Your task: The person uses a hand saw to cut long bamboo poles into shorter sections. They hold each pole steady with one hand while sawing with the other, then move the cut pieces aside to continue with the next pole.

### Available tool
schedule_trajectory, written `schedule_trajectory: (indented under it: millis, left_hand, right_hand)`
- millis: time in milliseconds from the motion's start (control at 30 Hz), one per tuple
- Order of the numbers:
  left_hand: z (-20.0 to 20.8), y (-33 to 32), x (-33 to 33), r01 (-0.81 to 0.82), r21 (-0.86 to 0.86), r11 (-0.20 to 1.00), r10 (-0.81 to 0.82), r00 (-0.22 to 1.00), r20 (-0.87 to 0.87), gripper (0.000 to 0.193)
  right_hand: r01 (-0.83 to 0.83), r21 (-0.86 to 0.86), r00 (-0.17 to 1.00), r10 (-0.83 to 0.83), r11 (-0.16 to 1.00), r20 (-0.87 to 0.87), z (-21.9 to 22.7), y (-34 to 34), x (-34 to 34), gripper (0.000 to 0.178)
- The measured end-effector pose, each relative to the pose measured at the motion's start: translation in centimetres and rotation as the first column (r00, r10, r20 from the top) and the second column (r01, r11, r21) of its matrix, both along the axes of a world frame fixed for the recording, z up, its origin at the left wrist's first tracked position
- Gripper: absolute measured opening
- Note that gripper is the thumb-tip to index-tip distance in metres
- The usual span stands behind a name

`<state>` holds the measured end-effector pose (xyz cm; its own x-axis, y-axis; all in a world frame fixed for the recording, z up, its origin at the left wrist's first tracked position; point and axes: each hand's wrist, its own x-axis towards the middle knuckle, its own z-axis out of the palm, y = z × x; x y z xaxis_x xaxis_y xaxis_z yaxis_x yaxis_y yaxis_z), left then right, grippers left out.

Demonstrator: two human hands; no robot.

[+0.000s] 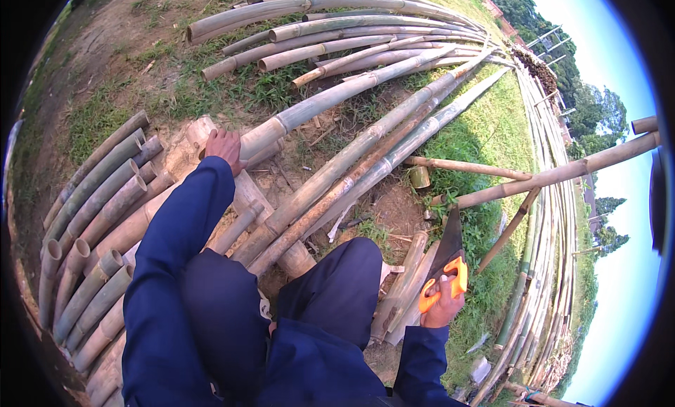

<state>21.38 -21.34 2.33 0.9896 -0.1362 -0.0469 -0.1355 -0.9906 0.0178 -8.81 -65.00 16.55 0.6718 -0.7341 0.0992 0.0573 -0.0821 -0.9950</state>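
Note:
My left hand (223, 150) is closed over the near end of a long bamboo pole (316, 110), which runs away to the upper right. That end lies across a thick log (247, 192) on the ground. Off to the right, my right hand (444, 306) grips the orange handle of a handsaw (450, 244). The saw's dark blade points up and away, apart from the pole. Between my hands, more long bamboo poles (365, 148) slant across the log past my bent knees.
Short cut bamboo pieces (105, 210) are stacked at the left. Many long poles (337, 29) lie at the far side. A bamboo frame (548, 175) with slanting braces stands at the right, beside a row of long poles (545, 266). Split pieces (404, 287) lie near my right knee.

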Motion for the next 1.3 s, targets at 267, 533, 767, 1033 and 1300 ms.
schedule_trajectory:
  millis: [267,533,767,1033,1300]
  left_hand:
    - [1.5,12.4,-13.7,-0.046,0.125,0.991,0.047,0.999,-0.003,0.069]
    - [2.4,33.2,-38.0,-0.329,0.398,0.856,0.404,0.907,-0.119,0.083]
    - [-0.7,37.0,-52.0,-0.83,0.391,0.397,0.887,0.457,0.07,0.092]
    - [-2.2,16.3,-44.6,-0.442,-0.259,0.859,0.488,0.86,0.15,0.069]
    - [-5.2,11.4,-41.0,-0.34,0.122,0.933,0.274,0.886,0.373,0.056]
  right_hand:
    - [-0.109,-0.012,0.993,0.109,0.994,0.039,-0.5,0.8,0.5,0.009]
    - [-0.093,0.012,0.996,0.093,0.996,0.01,-1.6,-0.2,3.3,0.016]
    - [-0.228,0.0,0.97,0.228,0.974,0.087,-1.6,0.3,5.2,0.012]
    - [-0.256,-0.021,0.964,0.257,0.966,0.065,1.4,3.4,5.3,0.01]
    - [-0.186,-0.017,0.981,0.187,0.982,0.05,0.9,1.1,4.2,0.031]
